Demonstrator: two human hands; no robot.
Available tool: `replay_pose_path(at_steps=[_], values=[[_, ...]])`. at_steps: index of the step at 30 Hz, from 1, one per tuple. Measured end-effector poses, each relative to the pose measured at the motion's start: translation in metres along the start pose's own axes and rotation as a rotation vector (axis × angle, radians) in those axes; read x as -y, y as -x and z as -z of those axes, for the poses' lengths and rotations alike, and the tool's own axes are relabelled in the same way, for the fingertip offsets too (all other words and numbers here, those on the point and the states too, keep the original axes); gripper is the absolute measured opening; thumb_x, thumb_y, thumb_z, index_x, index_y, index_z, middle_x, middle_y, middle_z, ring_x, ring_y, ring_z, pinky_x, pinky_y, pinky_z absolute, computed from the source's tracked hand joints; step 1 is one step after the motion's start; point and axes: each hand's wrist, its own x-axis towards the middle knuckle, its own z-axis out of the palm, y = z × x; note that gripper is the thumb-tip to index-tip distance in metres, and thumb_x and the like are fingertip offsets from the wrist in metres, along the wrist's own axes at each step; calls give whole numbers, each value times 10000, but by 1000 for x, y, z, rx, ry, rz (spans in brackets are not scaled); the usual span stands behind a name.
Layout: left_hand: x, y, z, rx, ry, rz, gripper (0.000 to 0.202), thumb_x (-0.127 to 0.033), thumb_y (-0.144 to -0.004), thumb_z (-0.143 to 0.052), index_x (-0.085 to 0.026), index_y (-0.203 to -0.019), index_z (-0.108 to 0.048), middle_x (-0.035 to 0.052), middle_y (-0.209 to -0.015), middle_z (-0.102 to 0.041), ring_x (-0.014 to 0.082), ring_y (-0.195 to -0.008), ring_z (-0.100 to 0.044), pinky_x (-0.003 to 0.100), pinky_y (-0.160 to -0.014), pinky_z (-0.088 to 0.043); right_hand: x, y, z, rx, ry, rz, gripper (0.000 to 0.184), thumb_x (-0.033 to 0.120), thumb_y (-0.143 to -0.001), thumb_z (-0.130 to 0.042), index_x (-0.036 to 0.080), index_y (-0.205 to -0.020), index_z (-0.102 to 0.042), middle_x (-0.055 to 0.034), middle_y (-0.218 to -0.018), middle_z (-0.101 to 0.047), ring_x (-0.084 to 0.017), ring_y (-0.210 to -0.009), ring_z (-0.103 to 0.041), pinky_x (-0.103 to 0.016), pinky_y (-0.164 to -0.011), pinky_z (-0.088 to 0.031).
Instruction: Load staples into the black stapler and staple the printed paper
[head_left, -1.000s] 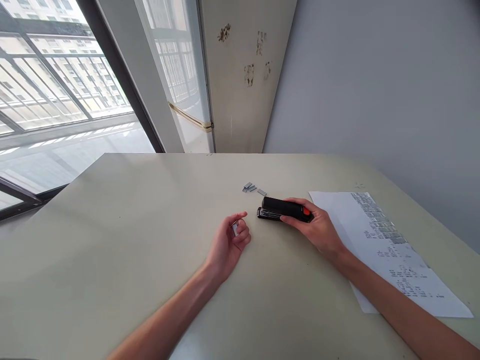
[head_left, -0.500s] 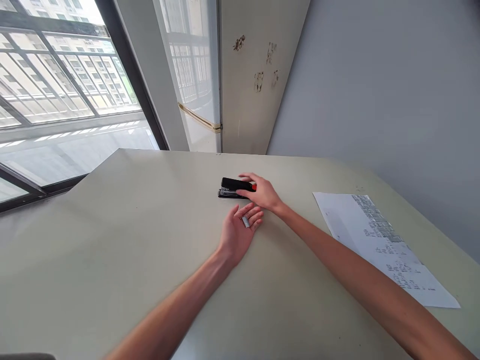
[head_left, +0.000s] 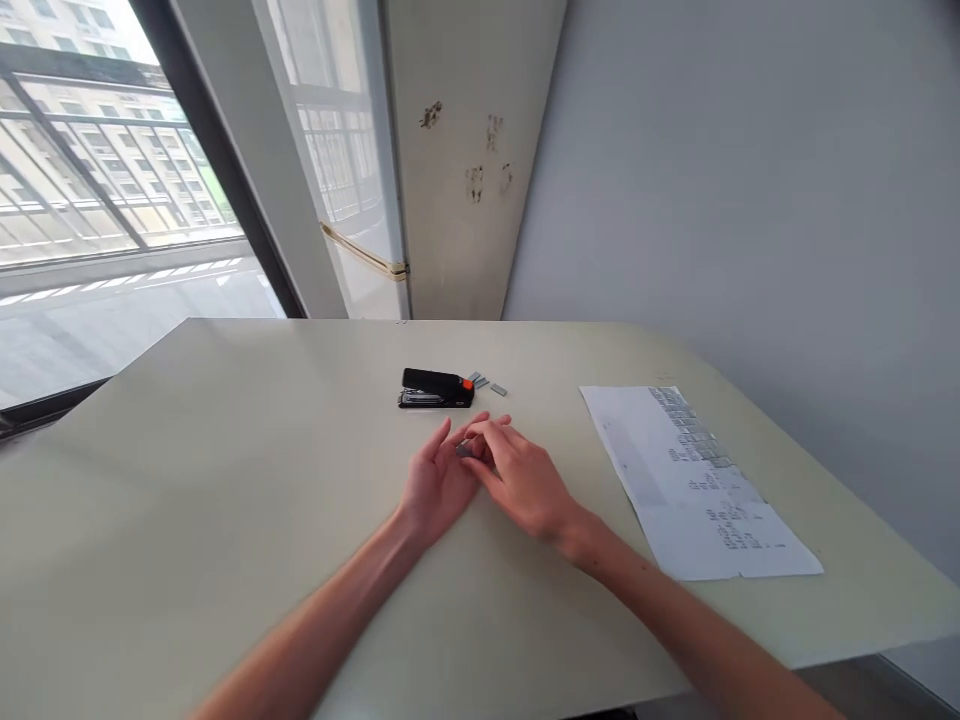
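Note:
My left hand point(head_left: 442, 490) lies palm up over the table, its visible fingers stretched out. A small grey strip of staples point(head_left: 463, 451) is at its fingers. My right hand point(head_left: 521, 480) reaches over from the right, with thumb and fingertips pinched on the strip; its fingers partly cover my left fingers. Just beyond both hands rests a black stapler point(head_left: 436, 388) with an orange-red patch at its right end, untouched. Several loose staple strips point(head_left: 498, 389) lie on the table beside that end.
A printed white sheet of paper point(head_left: 645, 500) lies on the pale table point(head_left: 225, 480) to the right. Behind the table stands a fridge point(head_left: 457, 250) with worn marks, next to a grey wall point(head_left: 712, 200). A window point(head_left: 97, 170) with a railing outside is at the left.
My right hand has left the stapler and come back to my left hand, pinching the staple strip there. Loose strips beside the stapler now show. The camera view has shifted right.

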Motion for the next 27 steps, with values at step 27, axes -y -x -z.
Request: replay_pose_path(at_steps=[27], values=[[-20, -3, -4, -206, -11, -190, 387, -225, -879, -632, -47, -1213, -715, 238, -1279, -734, 322, -1241, -712, 424, -1110, -572, -213, 162, 135, -349, 426, -480, 561, 593, -1026, -445, 222, -1417, -600, -139, -1566, -564, -338, -1474, -488, -511, -1205, -409]])
